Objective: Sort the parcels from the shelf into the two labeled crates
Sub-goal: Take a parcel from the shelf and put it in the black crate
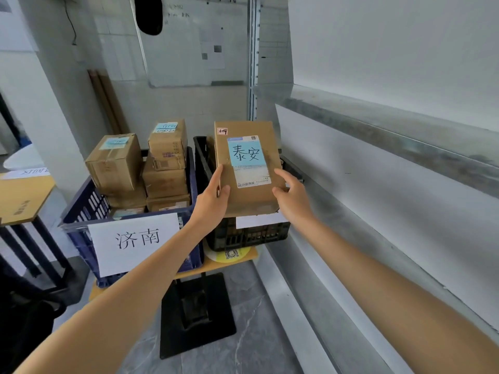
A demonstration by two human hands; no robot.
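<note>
- There are two crates side by side on a small table (235,259): a blue crate (81,209) on the left and a black crate (248,236) on the right.
- Each crate has one white paper sign on its near wall. The blue crate's sign (135,241) reads 济南. The black crate's sign (259,221) is mostly hidden behind the parcel.
- At least five brown boxes (113,160) are piled in the blue crate, higher than its rim.
- One more brown parcel (251,198) is held up in two hands. It has one blue note (246,155) that says 泰安 and a little tag (222,131) that says 14.
- Both arms reach far forward, bare and almost straight.
- The left hand (213,201) grips the parcel's near left edge, with its thumb lying on the top face.
- The right hand (290,195) grips the near right corner, with its fingers bent around the edge.
- The parcel sits between the two hands and sticks out past them on the far side.
- The parcel is over the black crate, with its top face tipped toward the camera. I cannot tell if it touches the crate.
- A long grey shelf (378,163) runs along the right side.
</note>
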